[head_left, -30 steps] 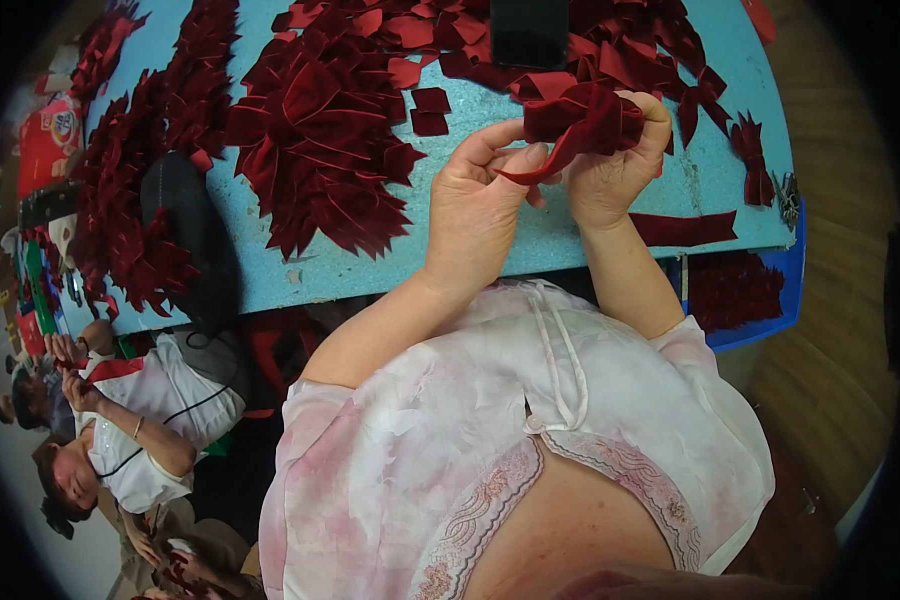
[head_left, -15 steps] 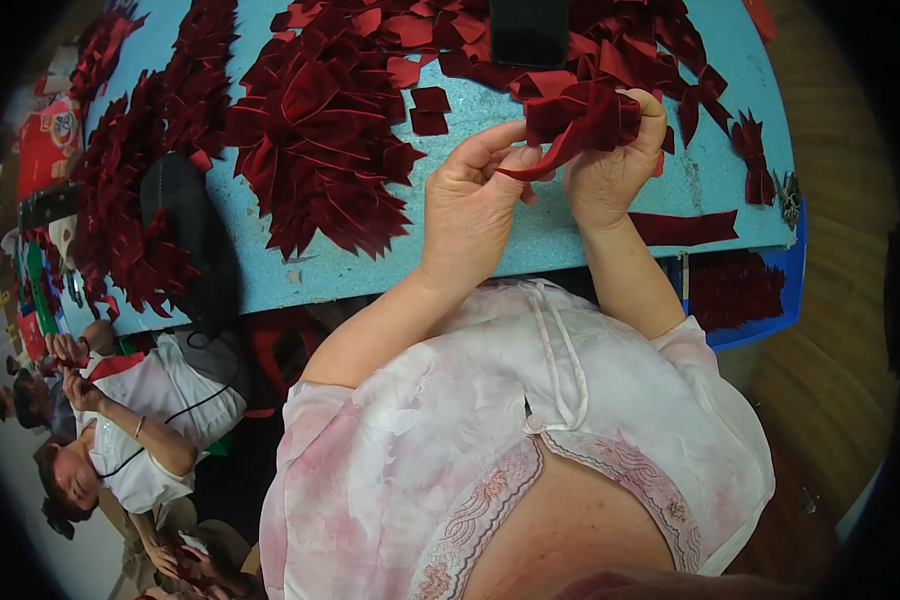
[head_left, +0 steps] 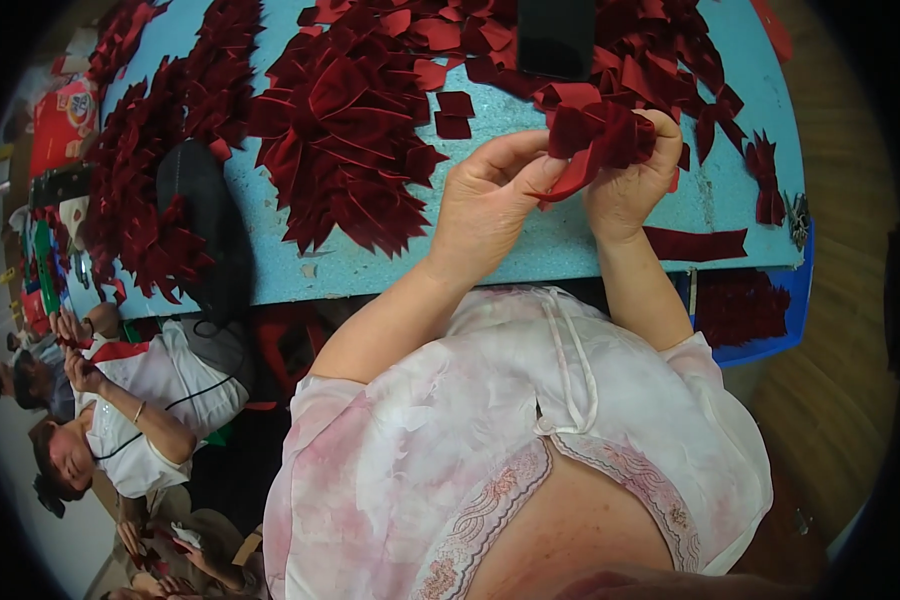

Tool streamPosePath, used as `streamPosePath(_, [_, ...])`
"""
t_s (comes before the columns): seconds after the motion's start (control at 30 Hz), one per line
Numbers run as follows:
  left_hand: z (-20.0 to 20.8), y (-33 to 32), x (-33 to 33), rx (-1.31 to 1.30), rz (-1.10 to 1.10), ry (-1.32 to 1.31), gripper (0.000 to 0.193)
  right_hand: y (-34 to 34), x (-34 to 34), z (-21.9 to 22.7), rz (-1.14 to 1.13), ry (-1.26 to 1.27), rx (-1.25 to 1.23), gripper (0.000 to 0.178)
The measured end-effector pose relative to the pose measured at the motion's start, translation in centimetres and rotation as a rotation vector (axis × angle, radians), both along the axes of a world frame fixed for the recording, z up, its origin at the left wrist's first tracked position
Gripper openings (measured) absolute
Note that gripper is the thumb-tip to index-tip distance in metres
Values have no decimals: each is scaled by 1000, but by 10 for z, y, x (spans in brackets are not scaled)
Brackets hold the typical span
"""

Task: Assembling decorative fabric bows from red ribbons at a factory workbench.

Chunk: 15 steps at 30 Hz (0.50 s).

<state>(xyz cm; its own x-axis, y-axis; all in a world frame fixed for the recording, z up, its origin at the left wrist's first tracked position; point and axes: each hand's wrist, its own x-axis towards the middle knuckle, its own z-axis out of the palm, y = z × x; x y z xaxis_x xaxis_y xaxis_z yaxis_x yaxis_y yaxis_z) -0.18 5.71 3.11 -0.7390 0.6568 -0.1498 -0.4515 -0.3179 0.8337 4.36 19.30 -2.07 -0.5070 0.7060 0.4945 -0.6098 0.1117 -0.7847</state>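
Observation:
Between my two hands, above the near edge of the blue table (head_left: 370,272), is a dark red velvet bow (head_left: 610,135). My left hand (head_left: 490,195) pinches the loose ribbon end at the bow's lower left between thumb and fingers. Wrapped around the bow's right side, my right hand (head_left: 635,180) holds it from below and behind; some of its fingers are hidden. A flat strip of velvet ribbon (head_left: 700,244) lies by my right wrist. Two small velvet squares (head_left: 454,115) rest to the left of the bow.
A big pile of velvet bows (head_left: 345,130) lies left of my hands. Behind them are red scraps and a black phone (head_left: 556,40). A dark pouch (head_left: 202,225) sits farther left. Scissors (head_left: 798,220) and a blue bin (head_left: 760,345) are at right. Co-workers sit at left.
The view has shifted, so the table and my hands appear a little lower and to the right. My left hand has drawn the ribbon end in closer beneath the bow.

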Motion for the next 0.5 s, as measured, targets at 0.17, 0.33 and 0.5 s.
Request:
streamPosePath(0.17, [-5, -1, 0, -1, 3, 37, 23, 0, -2, 4, -26, 1, -9, 24])
streamPosePath(0.33, [-5, -2, -1, -18, 30, 49, 23, 0, -4, 7, -45, -45, 37, 23])
streamPosePath(0.5, [-6, 1, 4, 87, 47, -56, 24, 1, -6, 6, -83, -80, 25, 22])
